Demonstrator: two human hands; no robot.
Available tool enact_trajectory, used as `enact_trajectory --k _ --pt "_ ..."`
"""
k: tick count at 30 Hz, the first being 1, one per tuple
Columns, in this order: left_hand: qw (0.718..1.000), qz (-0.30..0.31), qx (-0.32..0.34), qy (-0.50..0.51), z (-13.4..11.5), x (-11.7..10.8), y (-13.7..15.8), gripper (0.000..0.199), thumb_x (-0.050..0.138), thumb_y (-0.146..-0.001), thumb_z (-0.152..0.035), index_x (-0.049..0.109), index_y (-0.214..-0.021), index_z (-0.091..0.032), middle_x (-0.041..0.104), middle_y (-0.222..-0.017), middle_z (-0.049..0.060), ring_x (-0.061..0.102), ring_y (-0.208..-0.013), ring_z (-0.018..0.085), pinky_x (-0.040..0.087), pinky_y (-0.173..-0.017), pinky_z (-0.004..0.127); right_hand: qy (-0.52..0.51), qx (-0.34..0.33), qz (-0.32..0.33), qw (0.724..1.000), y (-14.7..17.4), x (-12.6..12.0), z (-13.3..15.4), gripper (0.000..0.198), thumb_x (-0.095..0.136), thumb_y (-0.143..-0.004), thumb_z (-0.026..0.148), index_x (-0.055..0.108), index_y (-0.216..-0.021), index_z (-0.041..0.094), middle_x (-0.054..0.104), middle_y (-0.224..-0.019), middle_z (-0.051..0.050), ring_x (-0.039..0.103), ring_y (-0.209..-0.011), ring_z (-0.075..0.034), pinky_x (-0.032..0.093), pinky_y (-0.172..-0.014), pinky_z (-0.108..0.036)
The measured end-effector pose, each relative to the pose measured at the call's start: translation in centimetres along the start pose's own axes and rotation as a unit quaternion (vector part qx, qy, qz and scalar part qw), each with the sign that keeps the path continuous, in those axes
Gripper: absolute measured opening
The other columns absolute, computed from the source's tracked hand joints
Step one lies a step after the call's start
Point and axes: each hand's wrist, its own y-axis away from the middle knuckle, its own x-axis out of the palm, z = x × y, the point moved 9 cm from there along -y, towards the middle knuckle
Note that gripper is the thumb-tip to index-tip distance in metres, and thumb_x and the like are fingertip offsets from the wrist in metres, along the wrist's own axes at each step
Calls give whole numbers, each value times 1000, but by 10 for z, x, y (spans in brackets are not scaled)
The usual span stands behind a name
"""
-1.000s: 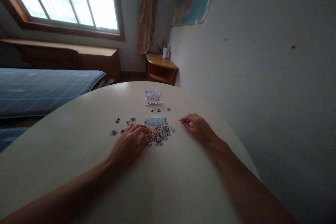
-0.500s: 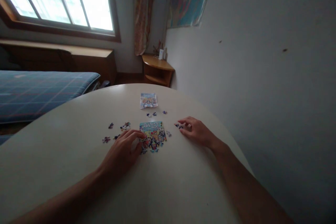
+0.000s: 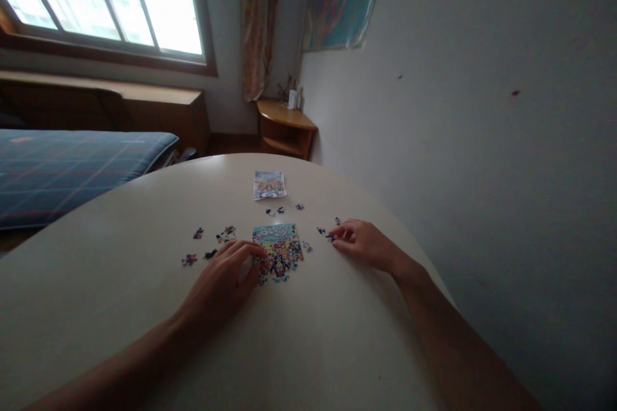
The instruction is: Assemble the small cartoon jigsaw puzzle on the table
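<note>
A partly joined jigsaw puzzle (image 3: 279, 241) with a light-blue top strip and a crowded colourful picture lies on the white table (image 3: 299, 347). My left hand (image 3: 234, 270) rests at its left side, fingertips on the edge, thumb apart from the fingers, holding nothing. To the right of the puzzle, my right hand (image 3: 359, 243) has its fingertips together on a small dark puzzle piece (image 3: 330, 237) at the table top. Two more pieces lie close by that hand, and a loose puzzle piece (image 3: 307, 246) sits just off the puzzle's right edge.
Several loose puzzle pieces (image 3: 189, 259) are scattered left of the puzzle, and a few pieces (image 3: 281, 210) lie above it. Farther back is a small printed picture sheet (image 3: 269, 185). Beyond the table stand a plaid bed (image 3: 81, 167) and a wooden corner shelf (image 3: 286, 117); a wall runs along the right.
My right hand has shifted slightly, its fingertips now lower on a dark piece, with other pieces uncovered beside it. My left hand stays on the puzzle's edge. The view has turned slightly.
</note>
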Motion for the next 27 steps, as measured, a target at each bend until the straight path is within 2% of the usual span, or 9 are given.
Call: enact_trajectory --k 5,10,14,18,20,22,27 --pt "1000 -3 7 7 -1 0 0 15 50 -92 -28 62 -99 -24 68 -104 5 60 -101 24 48 -92 43 13 23 -4 1000 -1 -1 1 18 66 -79 26 75 -93 18 69 -84 -6 62 -72 -16 47 -65 -27" --pt "1000 3 8 9 -2 0 1 15 49 -93 -28 63 -98 -23 68 -102 5 60 -100 24 48 -91 42 62 14 -12 998 -1 -2 9 14 66 -78 26 73 -89 19 69 -83 -5 62 -72 -16 46 -66 -27" --pt "1000 5 9 12 -4 0 1 15 49 -93 -28 63 -99 -23 68 -103 5 61 -101 23 49 -91 41 112 -4 -38 993 -2 -5 21 13 61 -82 25 74 -83 22 71 -83 -3 63 -73 -16 43 -66 -27" --pt "1000 2 7 9 -6 -2 0 15 50 -93 -29 62 -100 -23 68 -103 5 61 -101 23 49 -91 42 76 -22 -86 993 -2 -7 40 17 56 -86 25 73 -88 23 72 -77 0 63 -67 -14 44 -65 -27" --pt "1000 1 -2 2 -6 -3 1 15 51 -94 -30 62 -102 -24 69 -104 5 62 -101 23 50 -90 42 46 -52 -124 990 1 -6 56 17 58 -85 24 73 -89 23 73 -75 0 64 -64 -14 46 -67 -27" --pt "1000 -2 -6 -3 -8 -4 2 16 52 -94 -32 62 -104 -25 69 -104 4 63 -100 23 50 -89 42 27 -109 -159 981 7 -4 76 15 60 -82 22 73 -89 23 74 -74 1 65 -64 -14 47 -70 -28" --pt "1000 -17 26 3 -18 -8 4 21 57 -92 -29 60 -112 -25 71 -104 5 67 -95 22 53 -85 39 -16 -268 -201 942 24 5 117 9 63 -82 18 70 -86 22 76 -76 1 69 -65 -13 50 -73 -29"
